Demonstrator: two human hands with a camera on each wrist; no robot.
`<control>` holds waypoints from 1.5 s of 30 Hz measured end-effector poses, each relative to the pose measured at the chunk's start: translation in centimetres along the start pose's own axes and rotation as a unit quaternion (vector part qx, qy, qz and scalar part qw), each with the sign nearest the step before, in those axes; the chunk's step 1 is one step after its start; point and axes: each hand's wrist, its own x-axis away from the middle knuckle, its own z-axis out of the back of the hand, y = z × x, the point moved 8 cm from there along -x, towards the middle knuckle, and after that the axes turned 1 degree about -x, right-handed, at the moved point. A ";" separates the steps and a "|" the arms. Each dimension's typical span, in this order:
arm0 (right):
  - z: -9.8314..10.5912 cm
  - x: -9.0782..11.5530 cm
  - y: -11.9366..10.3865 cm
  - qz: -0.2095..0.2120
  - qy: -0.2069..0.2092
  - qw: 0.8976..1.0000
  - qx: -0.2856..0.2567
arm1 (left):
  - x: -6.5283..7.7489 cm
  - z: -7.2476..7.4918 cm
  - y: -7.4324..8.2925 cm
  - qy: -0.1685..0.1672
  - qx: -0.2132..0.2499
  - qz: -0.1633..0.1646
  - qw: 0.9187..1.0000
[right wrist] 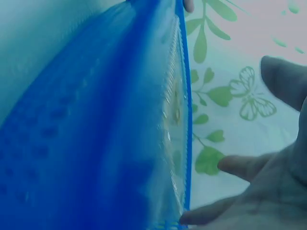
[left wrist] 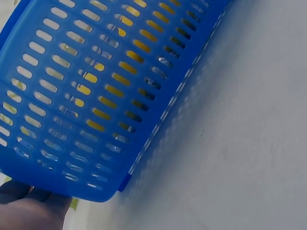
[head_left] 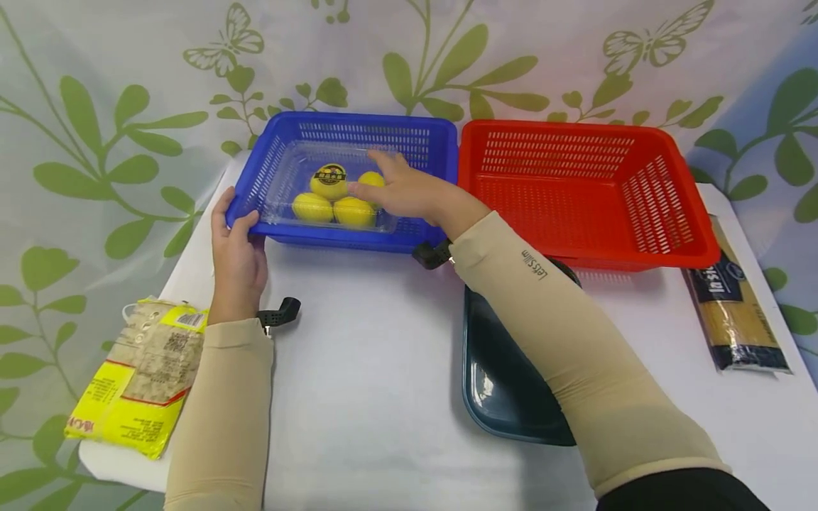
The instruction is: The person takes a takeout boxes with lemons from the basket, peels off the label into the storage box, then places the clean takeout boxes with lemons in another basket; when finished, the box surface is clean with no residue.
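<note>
In the head view a blue plastic basket [head_left: 358, 241] stands at the back of the table. Inside it is a clear plastic box [head_left: 281, 191] with several yellow round fruits [head_left: 313, 207], likely lemons, and a dark label on its lid. My left hand [head_left: 239, 259] grips the basket's front left corner, thumb over the rim; the left wrist view shows its fingers at the basket's [left wrist: 110, 96] end. My right hand [head_left: 409, 188] is over the right part of the box with fingers spread. Whether its fingertips touch the lid I cannot tell. In the right wrist view its fingers hold nothing.
A red basket [head_left: 549, 195] stands right beside the blue one. Below my right forearm lies a dark tray [head_left: 505, 376], partly hidden. A yellow packet [head_left: 147, 369] is at the left table edge, a pasta packet [head_left: 735, 305] at the right. A patterned curtain hangs behind.
</note>
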 end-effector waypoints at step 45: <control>-1.1 -2.5 4.1 -0.048 0.111 0.905 -0.409 | 0.1 0.3 0.2 -0.012 -0.039 -0.001 0.999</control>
